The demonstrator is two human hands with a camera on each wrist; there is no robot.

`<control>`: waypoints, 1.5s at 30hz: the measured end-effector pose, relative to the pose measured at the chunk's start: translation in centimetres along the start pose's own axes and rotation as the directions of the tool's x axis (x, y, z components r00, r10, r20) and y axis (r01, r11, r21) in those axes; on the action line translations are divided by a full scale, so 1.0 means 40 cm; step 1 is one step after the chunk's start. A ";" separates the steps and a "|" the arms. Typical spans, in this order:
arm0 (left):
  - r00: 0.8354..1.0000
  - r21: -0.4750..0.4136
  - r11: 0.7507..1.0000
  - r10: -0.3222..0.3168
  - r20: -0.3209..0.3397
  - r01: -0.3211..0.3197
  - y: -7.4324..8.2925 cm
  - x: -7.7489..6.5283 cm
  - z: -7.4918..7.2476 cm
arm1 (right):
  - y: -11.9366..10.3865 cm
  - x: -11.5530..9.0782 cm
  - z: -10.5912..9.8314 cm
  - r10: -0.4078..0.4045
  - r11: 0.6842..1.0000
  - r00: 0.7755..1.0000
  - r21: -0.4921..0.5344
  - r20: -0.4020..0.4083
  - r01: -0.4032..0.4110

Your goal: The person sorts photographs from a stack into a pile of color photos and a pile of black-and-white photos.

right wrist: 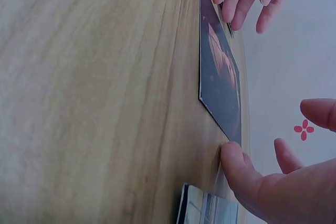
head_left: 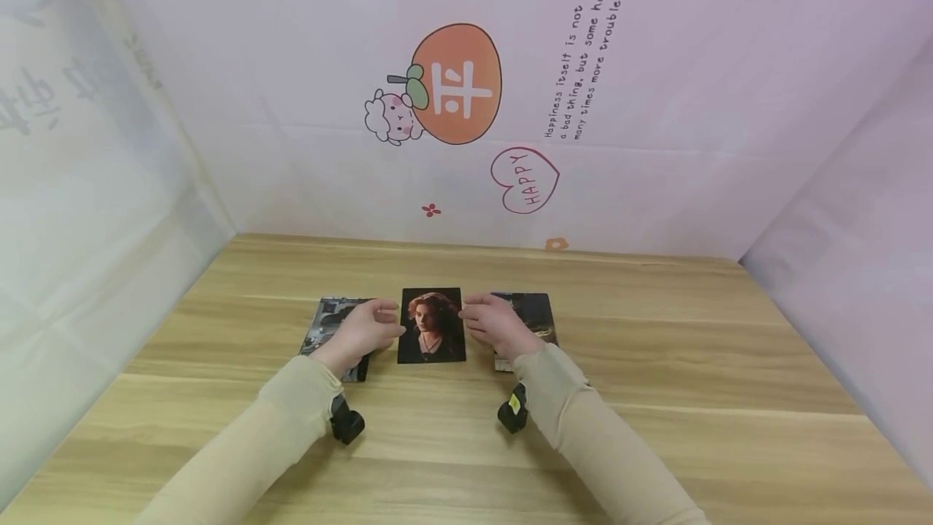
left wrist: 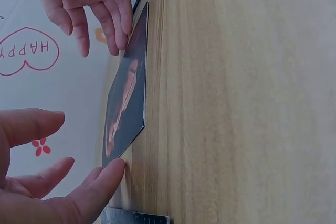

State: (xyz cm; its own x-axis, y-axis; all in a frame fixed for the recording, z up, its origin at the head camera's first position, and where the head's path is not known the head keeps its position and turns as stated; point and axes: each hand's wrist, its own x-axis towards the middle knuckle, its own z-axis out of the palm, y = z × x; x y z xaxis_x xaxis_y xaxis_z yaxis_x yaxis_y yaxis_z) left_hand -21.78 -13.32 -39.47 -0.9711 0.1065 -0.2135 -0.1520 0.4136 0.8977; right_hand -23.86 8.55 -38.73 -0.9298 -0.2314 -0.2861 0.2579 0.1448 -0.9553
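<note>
A photo card (head_left: 432, 326) of a long-haired person in dark clothing lies flat on the wooden table, between both hands. My left hand (head_left: 362, 334) is at its left edge with loosely bent fingers; in the left wrist view a fingertip (left wrist: 116, 169) meets the card's edge or comes very close. On the opposite side my right hand (head_left: 501, 326) is placed likewise, a fingertip (right wrist: 231, 150) at the card's corner in the right wrist view. Neither hand grips it. Partly under the left hand's outline lies a second photo card (head_left: 318, 330); the right hand and wrist partly hide a third (head_left: 537, 310).
The wood-grain table (head_left: 430, 460) runs up to a white printed sheet (head_left: 306, 136) with cartoon and heart drawings behind it. White cloth walls (head_left: 853, 225) close off both sides. Black wrist cameras (head_left: 346, 420) hang beneath the sleeves.
</note>
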 end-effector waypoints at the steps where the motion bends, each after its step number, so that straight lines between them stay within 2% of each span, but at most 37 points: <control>1: 1.000 -0.005 1.000 -0.002 -0.002 0.002 -0.001 0.002 0.001 | 0.001 0.000 -0.001 0.002 1.000 1.000 0.004 -0.002 -0.002; 13: 0.999 -0.041 0.999 -0.033 -0.003 0.033 -0.001 0.014 0.007 | 0.009 0.006 0.001 0.016 1.000 1.000 0.022 0.004 -0.016; 21: 0.999 -0.070 0.997 -0.041 -0.012 0.040 -0.001 0.008 0.010 | 0.014 0.008 0.004 0.026 0.999 1.000 0.036 -0.012 -0.026; 28: 0.999 -0.102 0.994 -0.032 -0.015 0.030 -0.006 0.004 0.010 | 0.020 0.012 0.010 0.026 0.998 0.999 0.066 -0.027 -0.024; 38: 0.999 -0.124 0.992 -0.006 -0.051 -0.001 -0.026 0.013 0.014 | 0.023 0.009 0.017 -0.016 0.999 0.999 0.028 -0.049 0.017; 45: 0.995 -0.128 0.991 0.027 -0.094 -0.039 -0.030 0.008 0.020 | 0.022 0.005 0.015 -0.019 1.000 0.992 -0.014 -0.124 0.018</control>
State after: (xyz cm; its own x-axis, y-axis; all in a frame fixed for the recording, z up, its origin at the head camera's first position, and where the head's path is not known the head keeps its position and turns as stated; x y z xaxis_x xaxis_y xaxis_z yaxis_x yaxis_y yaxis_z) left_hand -21.76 -13.06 -40.90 -0.9879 0.0316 -0.1520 -0.1365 0.2904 0.9471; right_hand -23.67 8.07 -39.68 -0.9600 -0.1129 -0.2561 0.2377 0.1541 -0.9590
